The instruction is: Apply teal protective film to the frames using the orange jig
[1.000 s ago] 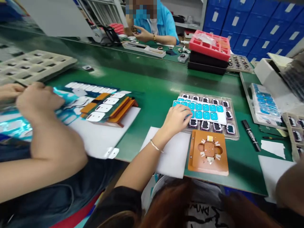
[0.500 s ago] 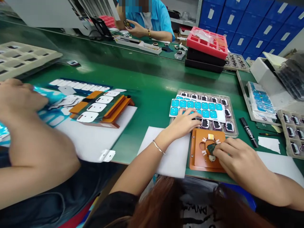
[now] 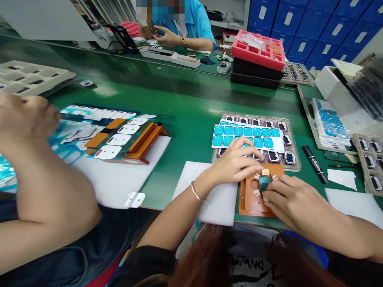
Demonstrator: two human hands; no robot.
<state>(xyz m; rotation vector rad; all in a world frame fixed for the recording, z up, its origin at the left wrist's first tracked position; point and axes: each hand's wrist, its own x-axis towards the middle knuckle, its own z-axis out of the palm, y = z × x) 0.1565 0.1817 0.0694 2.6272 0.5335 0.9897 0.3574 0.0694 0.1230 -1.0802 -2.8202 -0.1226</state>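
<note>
In front of me lies an orange fixture plate [image 3: 247, 201] with small white clips around its centre. A dark, glossy rounded-square piece [image 3: 264, 184], like a watch face, sits among the clips. Its right edge is pinched by the fingers of my right hand [image 3: 291, 197]. My left hand [image 3: 239, 161] is over the fixture's upper left corner, fingers apart and nothing visible in them. Its fingertips are close to a yellow-and-white tab [image 3: 265, 172] above the piece. Behind that hand, a sheet of blue rounded-square stickers [image 3: 247, 131] rests on a clear tray of watch cases [image 3: 289, 157].
White foam pads [image 3: 206, 199] flank the fixture. A black marker [image 3: 314, 164] and torn paper [image 3: 341, 178] lie to the right. At left, a co-worker's arm [image 3: 56, 187] reaches past an orange stand [image 3: 136, 145]. Across the bench, another person [image 3: 196, 26] handles a small object.
My left hand has moved off the sticker sheet, rightward and down to the fixture. The dark piece, tilted in my right fingers before, now lies flatter and faces up in the fixture.
</note>
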